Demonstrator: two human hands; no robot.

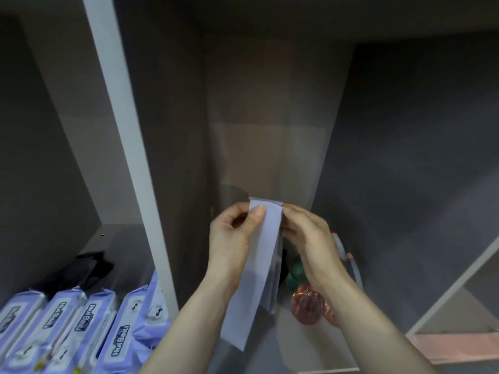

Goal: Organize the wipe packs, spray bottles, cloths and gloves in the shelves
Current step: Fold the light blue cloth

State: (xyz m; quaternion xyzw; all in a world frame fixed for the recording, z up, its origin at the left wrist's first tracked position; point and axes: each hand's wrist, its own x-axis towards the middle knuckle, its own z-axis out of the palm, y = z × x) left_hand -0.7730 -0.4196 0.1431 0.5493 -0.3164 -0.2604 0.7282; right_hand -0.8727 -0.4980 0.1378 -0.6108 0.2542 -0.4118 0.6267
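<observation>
You held the pale folded cloth [263,255] upright in the middle shelf bay, left hand [232,238] and right hand [307,238] both pinching its top edge. A good placement wanted it lowered flat, left of the spray bottles [305,300].

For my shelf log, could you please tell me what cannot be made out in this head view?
- Spray bottles: mostly hidden behind the right hand and the pale folded cloth.
- Wipe packs: cut off by the bottom edge.
- Black item behind them: too dark to identify.
</observation>
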